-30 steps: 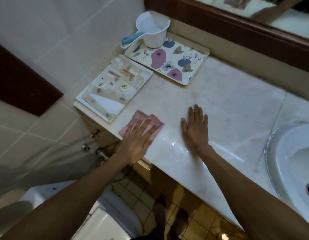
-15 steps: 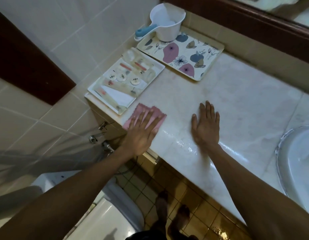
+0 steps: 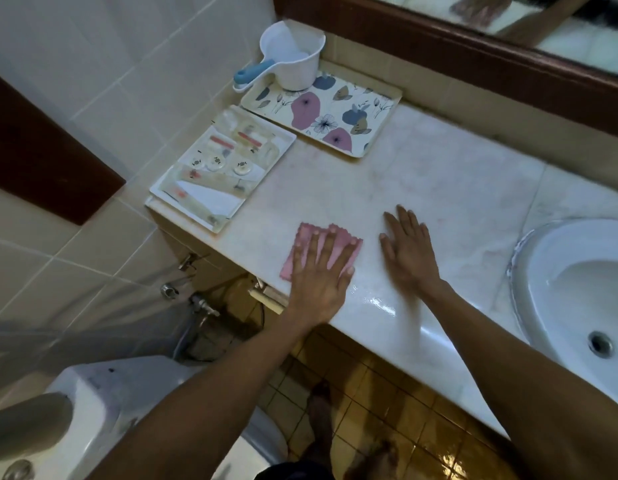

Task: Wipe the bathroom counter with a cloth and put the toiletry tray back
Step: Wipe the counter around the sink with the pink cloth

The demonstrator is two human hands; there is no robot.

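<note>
A pink cloth point(image 3: 304, 237) lies flat on the pale marble counter point(image 3: 421, 181) near its front edge. My left hand point(image 3: 319, 275) presses on the cloth with fingers spread, covering most of it. My right hand point(image 3: 409, 251) rests flat on the bare counter just right of the cloth, holding nothing. A white toiletry tray point(image 3: 163, 194) with sachets, small round packs and a tube sits at the counter's left end against the tiled wall.
A floral tray point(image 3: 376, 136) at the back left carries a white dipper point(image 3: 293, 60) with a blue handle. A white sink point(image 3: 543, 271) is set in the counter at right. A wood-framed mirror runs along the back. A toilet point(image 3: 103, 403) stands below left.
My left hand and the cloth slid right along the front edge, away from the toiletry tray and closer to my right hand. The camera view shifted; the sink shows more.
</note>
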